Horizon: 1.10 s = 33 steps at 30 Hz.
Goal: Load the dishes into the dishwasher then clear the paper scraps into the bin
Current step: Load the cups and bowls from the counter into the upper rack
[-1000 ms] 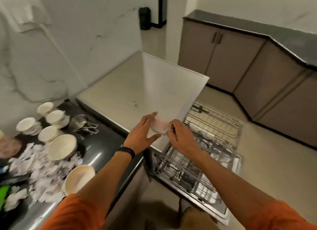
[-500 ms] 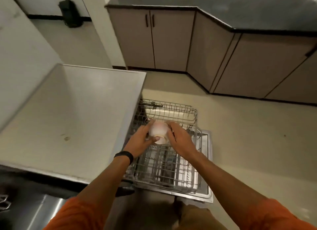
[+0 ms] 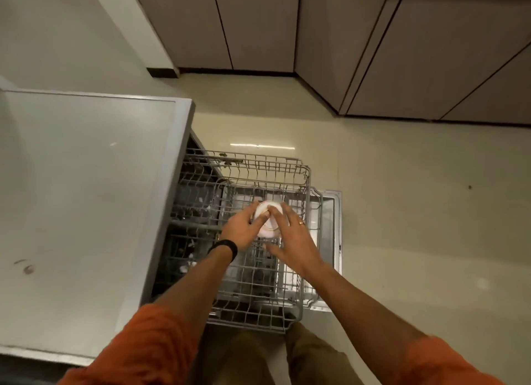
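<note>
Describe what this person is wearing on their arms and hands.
Both arms are in orange sleeves, the left sleeve and the right sleeve, which leave the forearms bare. The left hand has a black band at the wrist. The right hand wears a gold-coloured ring on one of its fingers.

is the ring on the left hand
No, the ring is on the right hand; the left hand gripping the cup has none.

Metal-wire dishwasher rack (image 3: 258, 166), seemingly ceramic cup (image 3: 268, 229)
</note>
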Motion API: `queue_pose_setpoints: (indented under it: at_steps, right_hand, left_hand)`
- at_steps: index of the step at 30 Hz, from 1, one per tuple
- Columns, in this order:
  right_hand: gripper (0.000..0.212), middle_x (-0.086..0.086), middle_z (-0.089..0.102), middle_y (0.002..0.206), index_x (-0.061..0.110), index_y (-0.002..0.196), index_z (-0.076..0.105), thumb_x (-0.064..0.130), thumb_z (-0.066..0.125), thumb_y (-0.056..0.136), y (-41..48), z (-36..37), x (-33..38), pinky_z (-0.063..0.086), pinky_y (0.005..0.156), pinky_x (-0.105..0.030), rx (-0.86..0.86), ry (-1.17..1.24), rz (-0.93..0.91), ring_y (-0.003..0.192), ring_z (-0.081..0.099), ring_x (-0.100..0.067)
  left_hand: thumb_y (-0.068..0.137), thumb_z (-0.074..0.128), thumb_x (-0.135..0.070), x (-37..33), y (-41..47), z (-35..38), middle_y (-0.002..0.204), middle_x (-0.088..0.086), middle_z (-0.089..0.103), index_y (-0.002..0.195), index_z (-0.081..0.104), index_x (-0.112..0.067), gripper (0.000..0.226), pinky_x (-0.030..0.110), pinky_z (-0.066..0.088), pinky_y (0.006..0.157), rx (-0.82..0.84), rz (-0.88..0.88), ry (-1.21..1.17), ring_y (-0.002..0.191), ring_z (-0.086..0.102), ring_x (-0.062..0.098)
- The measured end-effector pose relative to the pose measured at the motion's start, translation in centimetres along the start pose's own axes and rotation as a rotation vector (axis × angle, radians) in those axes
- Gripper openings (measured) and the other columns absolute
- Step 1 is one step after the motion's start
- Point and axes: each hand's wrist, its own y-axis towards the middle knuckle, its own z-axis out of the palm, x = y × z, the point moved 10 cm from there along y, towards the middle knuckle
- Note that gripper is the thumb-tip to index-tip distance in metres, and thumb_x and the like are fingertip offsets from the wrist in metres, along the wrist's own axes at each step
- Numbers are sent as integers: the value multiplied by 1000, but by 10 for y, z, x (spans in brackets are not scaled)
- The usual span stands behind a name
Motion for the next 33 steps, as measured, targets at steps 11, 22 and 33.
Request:
queue_pose_setpoints:
  at_steps: [11, 22, 33]
  right_hand:
    - [85, -9, 30, 162, 20, 158, 25, 29, 74, 90, 92, 32, -85, 41, 113, -46, 159, 70, 245, 140, 44, -31]
    - [75, -16, 13, 165, 15, 161, 15, 29, 59, 102, 120, 91, -130, 36, 117, -48, 284, -10, 416, 142, 37, -39]
    - [70, -14, -6, 170, 11, 162, 1, 15, 44, 108, 110, 113, -136, 18, 125, -53, 297, -48, 468, 156, -6, -35]
  left_hand:
    - [97, 48, -65, 21, 105, 51, 137, 7, 53, 141, 57, -21, 63, 47, 49, 102, 97, -27, 125, 120, 58, 28]
    - [99, 63, -37, 42, 144, 91, 141, 6, 61, 152, 44, -23, 58, 48, 47, 107, 177, 94, 215, 128, 57, 27]
    - [95, 69, -30, 49, 152, 98, 137, 2, 62, 145, 55, -23, 52, 45, 49, 104, 153, 129, 144, 121, 60, 22]
